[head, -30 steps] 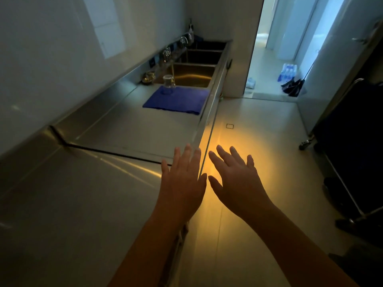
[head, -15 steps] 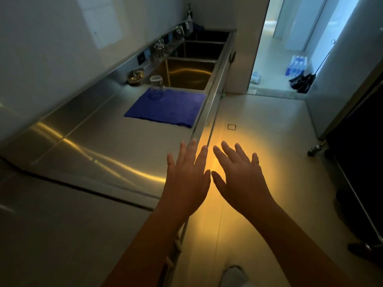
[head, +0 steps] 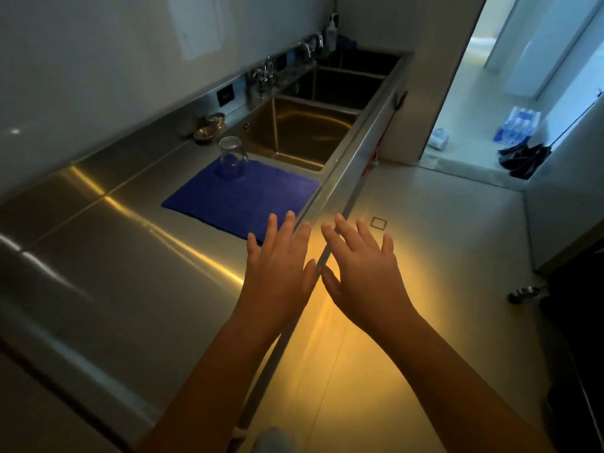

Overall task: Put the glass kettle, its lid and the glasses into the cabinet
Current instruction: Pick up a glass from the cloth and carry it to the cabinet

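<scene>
A clear glass vessel (head: pixel 232 157) stands upright at the far corner of a blue cloth (head: pixel 242 197) on the steel counter (head: pixel 108 256), next to the sink. My left hand (head: pixel 277 273) hovers flat over the counter's front edge, just short of the cloth, fingers straight, holding nothing. Beside it, my right hand (head: pixel 362 273) is stretched out over the floor with spread fingers, also holding nothing. No lid, other glasses or cabinet can be made out.
A row of sink basins (head: pixel 304 132) with taps (head: pixel 264 73) runs along the back wall. Small metal bowls (head: pixel 209 129) sit behind the glass. A soap bottle (head: pixel 330 31) stands at the far end. Tiled floor and a doorway (head: pixel 490 103) lie right; a dark cart (head: pixel 575 322) is near right.
The view has advanced along the counter toward the sink, so the cloth and glass are nearer. Both hands stay flat and empty, held out in front.
</scene>
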